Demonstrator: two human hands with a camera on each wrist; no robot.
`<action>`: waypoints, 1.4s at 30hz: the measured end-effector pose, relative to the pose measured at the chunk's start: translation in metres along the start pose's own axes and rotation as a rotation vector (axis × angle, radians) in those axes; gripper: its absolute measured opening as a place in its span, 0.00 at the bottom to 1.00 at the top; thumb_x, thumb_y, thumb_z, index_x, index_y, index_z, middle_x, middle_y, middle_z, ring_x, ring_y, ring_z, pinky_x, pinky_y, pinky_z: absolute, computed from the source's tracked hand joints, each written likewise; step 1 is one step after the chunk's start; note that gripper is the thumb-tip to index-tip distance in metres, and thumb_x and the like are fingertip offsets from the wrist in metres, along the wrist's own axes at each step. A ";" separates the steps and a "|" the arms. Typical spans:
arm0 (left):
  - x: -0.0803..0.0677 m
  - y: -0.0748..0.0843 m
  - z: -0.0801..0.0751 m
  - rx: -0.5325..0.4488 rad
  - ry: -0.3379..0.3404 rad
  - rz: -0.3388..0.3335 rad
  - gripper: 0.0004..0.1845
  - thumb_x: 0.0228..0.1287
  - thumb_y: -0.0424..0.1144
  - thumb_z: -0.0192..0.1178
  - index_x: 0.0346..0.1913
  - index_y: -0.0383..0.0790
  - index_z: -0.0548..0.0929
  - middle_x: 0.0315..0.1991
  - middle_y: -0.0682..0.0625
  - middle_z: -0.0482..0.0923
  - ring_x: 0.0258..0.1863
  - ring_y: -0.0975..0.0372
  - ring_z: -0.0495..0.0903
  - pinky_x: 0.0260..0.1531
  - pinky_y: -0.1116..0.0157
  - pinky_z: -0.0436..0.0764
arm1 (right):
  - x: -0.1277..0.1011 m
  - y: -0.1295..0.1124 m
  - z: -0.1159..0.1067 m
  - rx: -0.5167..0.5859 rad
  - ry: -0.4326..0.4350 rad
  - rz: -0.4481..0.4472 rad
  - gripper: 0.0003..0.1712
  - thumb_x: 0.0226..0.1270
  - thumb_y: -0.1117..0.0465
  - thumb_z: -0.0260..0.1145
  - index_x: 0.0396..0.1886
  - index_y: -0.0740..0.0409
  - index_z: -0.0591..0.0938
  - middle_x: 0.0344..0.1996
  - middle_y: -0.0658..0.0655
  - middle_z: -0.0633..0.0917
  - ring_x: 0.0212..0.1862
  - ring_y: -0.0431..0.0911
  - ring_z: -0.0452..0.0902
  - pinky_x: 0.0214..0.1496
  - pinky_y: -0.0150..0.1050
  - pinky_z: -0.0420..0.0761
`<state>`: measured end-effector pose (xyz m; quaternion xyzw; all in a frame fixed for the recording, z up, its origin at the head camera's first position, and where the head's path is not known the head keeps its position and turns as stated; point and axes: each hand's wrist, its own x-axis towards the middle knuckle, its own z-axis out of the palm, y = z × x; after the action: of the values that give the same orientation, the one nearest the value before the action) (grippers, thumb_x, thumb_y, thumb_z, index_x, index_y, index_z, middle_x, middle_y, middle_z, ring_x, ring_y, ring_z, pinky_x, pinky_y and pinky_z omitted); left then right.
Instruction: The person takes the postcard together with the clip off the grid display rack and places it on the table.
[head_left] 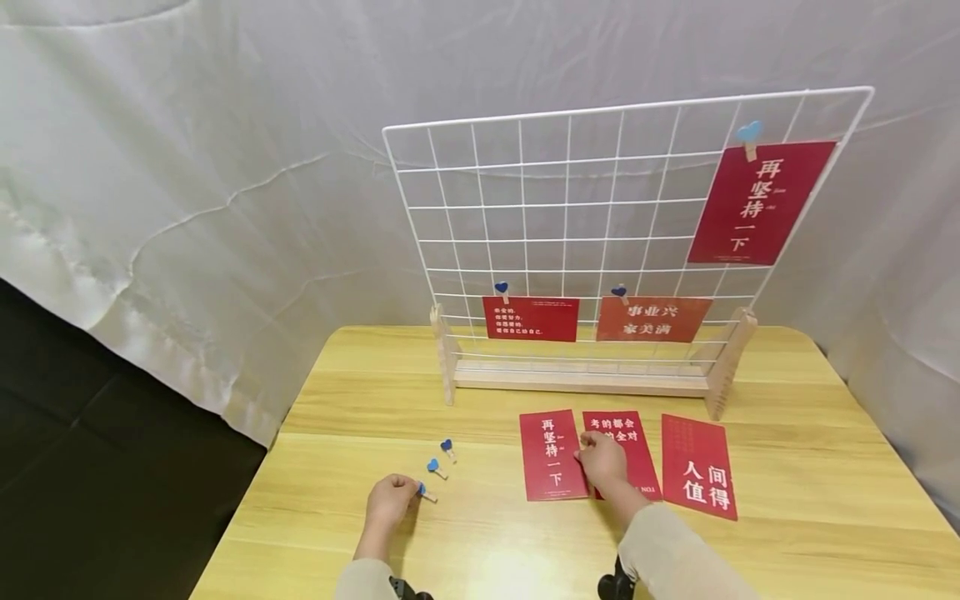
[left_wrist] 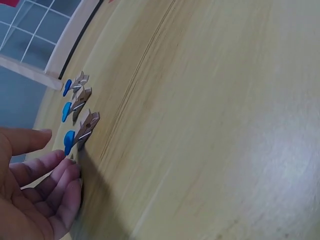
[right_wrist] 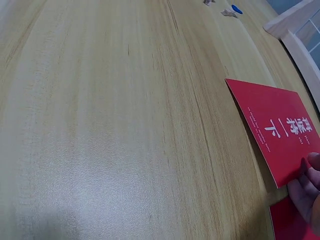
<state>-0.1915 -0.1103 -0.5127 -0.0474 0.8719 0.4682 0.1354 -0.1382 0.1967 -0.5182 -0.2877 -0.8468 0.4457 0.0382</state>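
Note:
My left hand (head_left: 393, 498) is at the nearest of three wooden clothespins with blue hearts. In the left wrist view, its fingertips are right at the blue heart of that clothespin (left_wrist: 86, 129), thumb held apart from the fingers. The middle clothespin (left_wrist: 78, 103) and the far clothespin (left_wrist: 79, 82) lie in a row beyond it. My right hand (head_left: 602, 460) pinches the right edge of a red card (head_left: 551, 475) with white characters, thumb on top. It partly covers a second red card (head_left: 633, 458) beside it. Farther right lies a third red card (head_left: 693, 454).
A white wire grid (head_left: 570, 200) stands in a wooden base (head_left: 577, 381) at the table's back. Clipped to it are a tall red card (head_left: 787, 200) at upper right, a small red card (head_left: 536, 325) and an orange-red card (head_left: 667, 310) low down. Pale curtain (head_left: 225, 125) hangs around.

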 end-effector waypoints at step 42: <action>0.018 0.200 0.025 -0.204 -0.357 0.443 0.16 0.59 0.37 0.54 0.48 0.33 0.73 0.43 0.45 0.74 0.43 0.56 0.73 0.44 0.64 0.72 | 0.022 -0.044 -0.139 0.283 -0.066 -0.278 0.28 0.60 0.53 0.57 0.55 0.68 0.66 0.44 0.67 0.73 0.43 0.48 0.73 0.43 0.33 0.74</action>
<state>-0.2456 0.0232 -0.3700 0.2134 0.7720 0.5724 0.1757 -0.1318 0.2912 -0.4051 -0.1451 -0.8081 0.5599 0.1118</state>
